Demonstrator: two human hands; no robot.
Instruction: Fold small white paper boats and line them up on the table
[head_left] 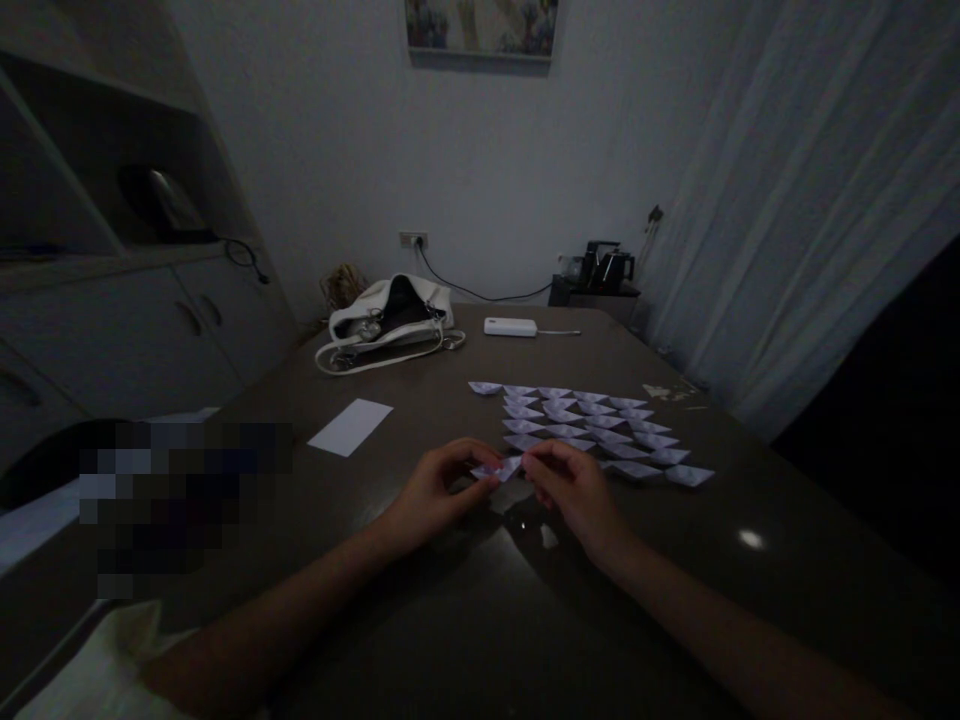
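matt paper boats (690, 475) and smooth paper sheet (351, 427) on a glossy tabletop (427, 395); leather-like bag (416, 332), gauzy cloth curtain (787, 200).

Head-height view (forward and down)

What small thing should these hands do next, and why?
Perhaps a gentle outward pull to shape the small folded paper: the left hand and right hand pinch its opposite ends, and boat-shaped papers sit in rows just beyond.

Paper boats (604, 422) lie on the worktop (435, 410), right of a sheet (350, 427). Behind the sheet sits a bag (405, 328).
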